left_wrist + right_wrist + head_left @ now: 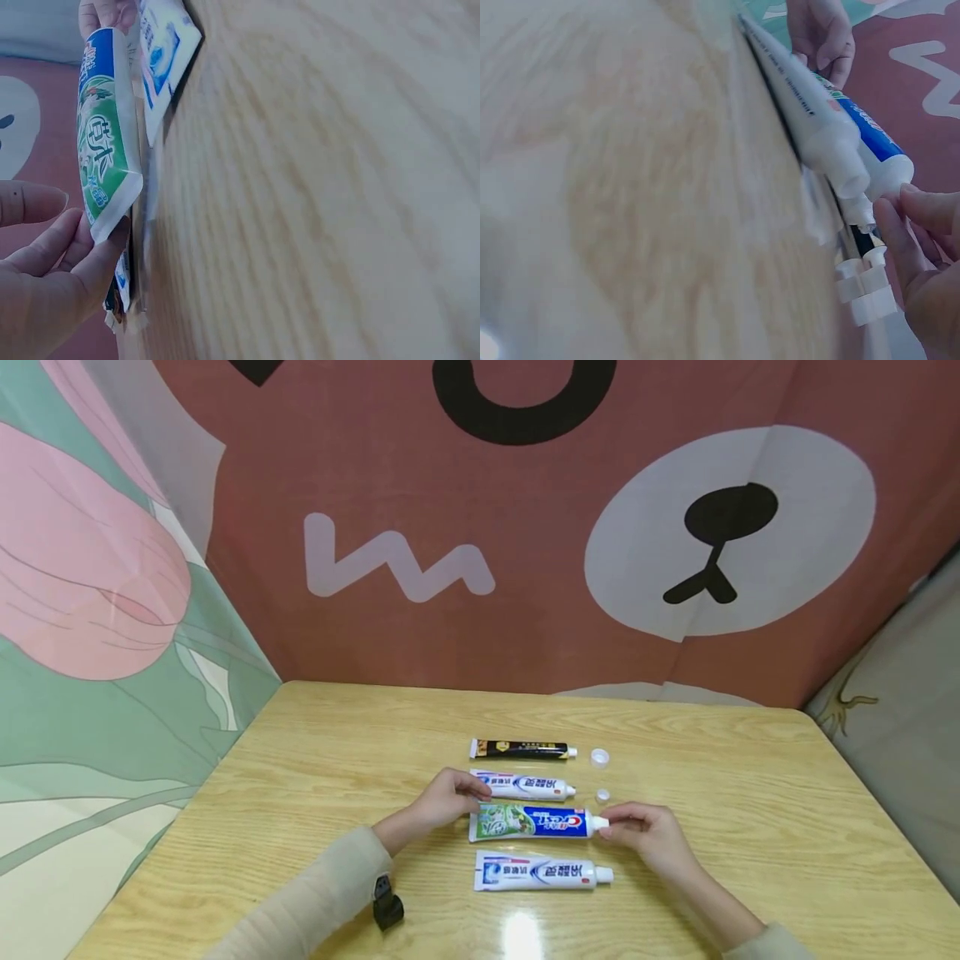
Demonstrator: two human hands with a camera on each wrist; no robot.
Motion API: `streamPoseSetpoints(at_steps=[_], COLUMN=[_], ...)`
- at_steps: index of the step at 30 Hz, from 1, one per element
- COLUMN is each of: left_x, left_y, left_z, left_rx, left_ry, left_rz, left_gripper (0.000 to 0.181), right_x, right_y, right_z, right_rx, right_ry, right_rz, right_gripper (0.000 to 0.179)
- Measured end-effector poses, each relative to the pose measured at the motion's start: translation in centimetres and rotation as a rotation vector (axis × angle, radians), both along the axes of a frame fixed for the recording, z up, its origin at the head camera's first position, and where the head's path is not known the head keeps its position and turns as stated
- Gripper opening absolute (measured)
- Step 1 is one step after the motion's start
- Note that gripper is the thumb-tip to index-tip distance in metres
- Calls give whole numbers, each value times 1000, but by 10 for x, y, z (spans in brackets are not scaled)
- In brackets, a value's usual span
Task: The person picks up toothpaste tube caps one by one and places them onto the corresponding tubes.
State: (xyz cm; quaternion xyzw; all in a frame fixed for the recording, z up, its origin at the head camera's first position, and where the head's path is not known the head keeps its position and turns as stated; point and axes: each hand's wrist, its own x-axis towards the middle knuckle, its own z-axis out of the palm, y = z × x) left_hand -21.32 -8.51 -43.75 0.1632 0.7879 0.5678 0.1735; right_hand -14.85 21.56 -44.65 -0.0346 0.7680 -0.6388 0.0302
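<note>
A green and blue Crest toothpaste tube (536, 822) lies crosswise between both hands. My left hand (442, 799) pinches its flat crimped end, as the left wrist view shows, with one finger held off the tube. The thumb and fingers of my right hand (654, 837) pinch the white cap (600, 823) at the tube's other end. Nearer the person lies a white and blue toothpaste tube (536, 872) with a white tip. Just beyond the Crest tube is a similar white tube (528, 786), its left end partly behind the left fingers.
A black toothpaste tube (521, 750) lies farthest back. To the right of the back tubes sit two loose white caps, a larger cap (599, 757) and a smaller cap (602, 795). The wooden table (337, 735) meets a printed cloth (375, 635) at its far edge.
</note>
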Motion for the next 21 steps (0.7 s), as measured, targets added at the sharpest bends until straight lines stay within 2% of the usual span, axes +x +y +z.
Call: streamPoseSetpoints(at_steps=[4,9,16,21], left_x=[-1,-1,0,2], left_y=[0,1,0,-3], left_z=[0,2,5,6], left_rx=[-58,-149,-192,-225], left_ry=[0,70,130,196], left_rz=[-4,-34,-69,-125], left_gripper=[25,22,22,25], right_x=[-2,-3,-3,-5], right_y=[0,-1,-3,0], right_z=[-5,-9,-6,0], right_rx=[36,121,189,199], right_ry=[-31,-27,-23,-26], right_rz=[5,13,27,102], right_gripper=[29,26,25,26])
